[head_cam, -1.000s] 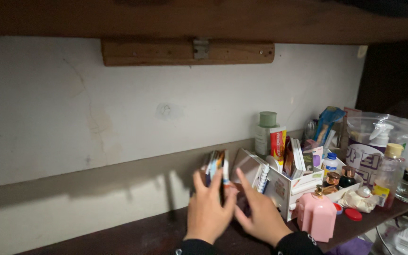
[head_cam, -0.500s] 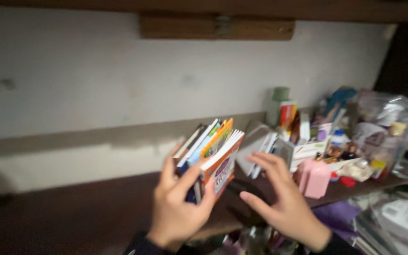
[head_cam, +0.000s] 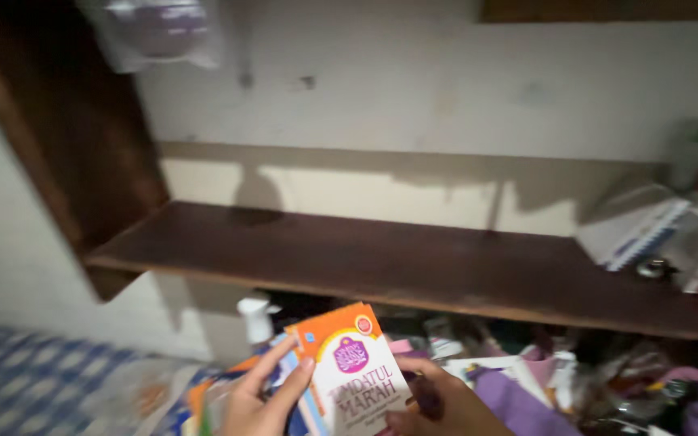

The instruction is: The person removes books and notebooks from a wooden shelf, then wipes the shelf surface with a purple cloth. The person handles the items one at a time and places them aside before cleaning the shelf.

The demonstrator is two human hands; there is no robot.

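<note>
Both hands are down at the bottom edge of the shot, holding a stack of thin booklets (head_cam: 341, 379) between them, below the front edge of the dark wooden shelf (head_cam: 381, 262). The left hand (head_cam: 262, 400) has its fingers curled over the top left corner of the stack, and the right hand (head_cam: 446, 408) pinches the lower right side with the thumb on the cover. The front booklet is orange on top and white below, with a purple emblem. A white pump bottle (head_cam: 258, 319) stands just behind the stack. Blurry white boxes (head_cam: 648, 234) sit at the right end of the shelf. A plastic bag (head_cam: 155, 32) hangs top left.
</note>
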